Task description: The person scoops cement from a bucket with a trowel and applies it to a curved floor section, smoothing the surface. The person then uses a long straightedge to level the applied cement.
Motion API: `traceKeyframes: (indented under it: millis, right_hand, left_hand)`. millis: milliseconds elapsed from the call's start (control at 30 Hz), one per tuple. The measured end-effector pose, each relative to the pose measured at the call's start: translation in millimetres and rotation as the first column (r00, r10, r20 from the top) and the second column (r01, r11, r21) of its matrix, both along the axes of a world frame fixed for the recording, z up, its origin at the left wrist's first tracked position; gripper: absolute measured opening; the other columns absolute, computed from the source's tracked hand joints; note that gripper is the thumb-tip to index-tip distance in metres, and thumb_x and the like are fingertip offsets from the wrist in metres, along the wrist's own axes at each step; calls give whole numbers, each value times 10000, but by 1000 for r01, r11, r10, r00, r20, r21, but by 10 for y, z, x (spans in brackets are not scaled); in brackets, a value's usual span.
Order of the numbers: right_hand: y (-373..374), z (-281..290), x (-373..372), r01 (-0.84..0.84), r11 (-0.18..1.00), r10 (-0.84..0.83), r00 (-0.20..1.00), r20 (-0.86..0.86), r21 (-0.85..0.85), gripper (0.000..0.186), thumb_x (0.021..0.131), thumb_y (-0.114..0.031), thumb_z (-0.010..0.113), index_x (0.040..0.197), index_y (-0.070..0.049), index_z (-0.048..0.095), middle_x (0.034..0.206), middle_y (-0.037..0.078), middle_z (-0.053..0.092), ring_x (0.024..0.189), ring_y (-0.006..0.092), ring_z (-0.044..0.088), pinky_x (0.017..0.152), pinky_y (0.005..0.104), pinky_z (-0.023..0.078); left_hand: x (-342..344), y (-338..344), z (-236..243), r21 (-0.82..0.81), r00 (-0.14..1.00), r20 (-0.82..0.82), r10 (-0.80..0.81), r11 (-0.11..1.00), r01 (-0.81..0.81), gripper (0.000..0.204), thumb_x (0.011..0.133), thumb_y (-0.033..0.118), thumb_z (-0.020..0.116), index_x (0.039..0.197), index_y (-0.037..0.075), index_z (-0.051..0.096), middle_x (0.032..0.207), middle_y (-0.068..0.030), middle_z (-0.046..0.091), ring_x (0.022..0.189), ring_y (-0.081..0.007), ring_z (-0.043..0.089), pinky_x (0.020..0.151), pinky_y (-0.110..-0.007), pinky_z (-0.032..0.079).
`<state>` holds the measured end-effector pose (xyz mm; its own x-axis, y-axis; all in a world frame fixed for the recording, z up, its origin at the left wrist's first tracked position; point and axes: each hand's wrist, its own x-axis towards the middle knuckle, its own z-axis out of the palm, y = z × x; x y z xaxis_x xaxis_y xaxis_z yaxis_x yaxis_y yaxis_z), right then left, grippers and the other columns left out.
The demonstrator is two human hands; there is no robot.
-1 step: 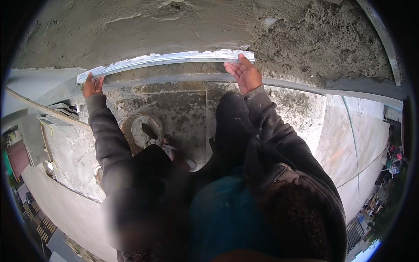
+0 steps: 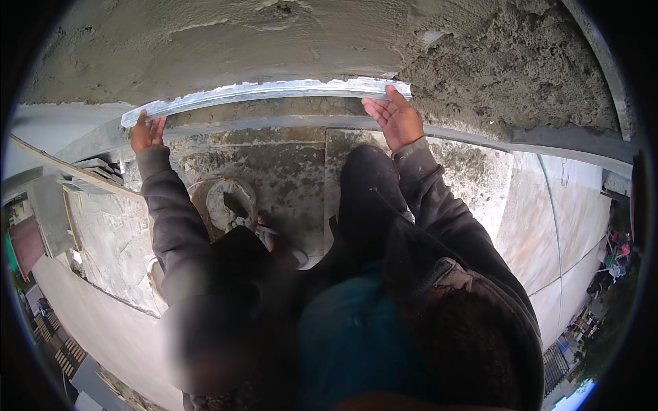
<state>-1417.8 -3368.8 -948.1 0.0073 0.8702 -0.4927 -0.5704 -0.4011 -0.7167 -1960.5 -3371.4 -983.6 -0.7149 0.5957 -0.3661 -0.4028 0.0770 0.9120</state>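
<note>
A long silvery metal straightedge [image 2: 257, 91] lies across the lower part of the grey, wet mortar [image 2: 226, 48]. My left hand [image 2: 147, 131] grips its left end, with the thumb on the face and the fingers beneath. Close to the other end, my right hand [image 2: 396, 118] holds it between the thumb and the fingers, which curl under the lower edge. Mortar is smeared along the bar's upper edge. Left of the bar's right end the mortar is fairly smooth; to the right it is rough mortar [image 2: 510, 68].
Below the bar runs a ledge [image 2: 274, 118]. A round bucket [image 2: 252, 198] with mortar residue stands on the stained floor near my left forearm. A long wooden strip [image 2: 75, 168] slants in at the left. A thin hose or cord [image 2: 554, 205] crosses the pale surface on the right.
The straightedge's right end and my right hand have shifted a little to the right. My left hand has stayed in nearly the same place, its grip unchanged.
</note>
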Motion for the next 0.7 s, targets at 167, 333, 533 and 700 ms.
traceKeyframes:
  millis: [167,333,533,700]
  right_hand:
    - [17,121,157,6,999,-8,997,74,32,612,956,-246,576,1349,134,302,1122,289,546,1051,364,615,926,389,531]
    - [-13,21,-310,31,999,-32,997,65,15,555,957,-240,575,1305,123,339,1104,273,537,1041,392,612,933,417,529]
    - [16,336,216,-21,1000,18,987,158,18,569,955,-278,584,1323,75,333,1136,243,523,1113,333,575,987,377,490]
    - [-34,248,-312,-62,997,56,991,123,49,618,950,-283,594,1351,83,299,1182,262,485,1128,359,558,999,389,480]
  left_hand:
    - [269,24,288,147,997,72,-16,989,5,426,907,103,623,1256,-74,455,1214,-230,533,1046,-367,596,851,-490,590]
    - [-275,-26,9,89,995,97,-3,996,-6,469,905,99,623,1276,-84,401,1173,-220,535,1034,-382,606,852,-495,593]
    - [347,31,308,156,995,89,-35,988,21,542,894,152,655,1324,-63,406,1304,-258,419,1163,-381,503,841,-452,586]
    - [28,-48,318,93,980,96,173,979,-182,451,872,117,672,1234,-72,480,1060,-182,584,910,-345,639,701,-441,630]
